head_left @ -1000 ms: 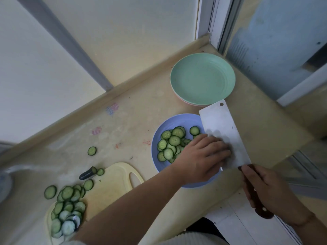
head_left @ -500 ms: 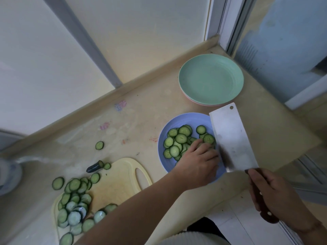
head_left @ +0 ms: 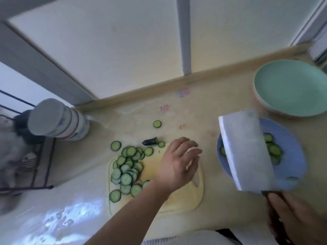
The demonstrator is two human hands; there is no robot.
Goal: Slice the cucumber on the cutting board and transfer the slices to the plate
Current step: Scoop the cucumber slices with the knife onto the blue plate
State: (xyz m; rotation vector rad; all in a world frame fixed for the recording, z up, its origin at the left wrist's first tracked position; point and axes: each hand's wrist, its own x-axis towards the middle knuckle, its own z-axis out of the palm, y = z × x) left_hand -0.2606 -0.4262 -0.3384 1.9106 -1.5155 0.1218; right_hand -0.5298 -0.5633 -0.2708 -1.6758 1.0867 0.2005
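The left hand [head_left: 178, 161] hovers over the cutting board [head_left: 184, 197], fingers spread, holding nothing. The right hand [head_left: 293, 214] grips the knife [head_left: 246, 152] above the plate [head_left: 292, 156].

I see a green plate [head_left: 290, 87] stacked on another, far beyond my right hand. A white jar [head_left: 58, 120] with blue markings lies tilted well left of my left hand, beside a dark wire rack [head_left: 38, 167].

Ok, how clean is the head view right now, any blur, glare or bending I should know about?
Head view: motion blur smears the knife, the right hand and the blue plate; the slices on the board stay readable; a bright patch glares on the counter; wide-angle bending curves the window frames.
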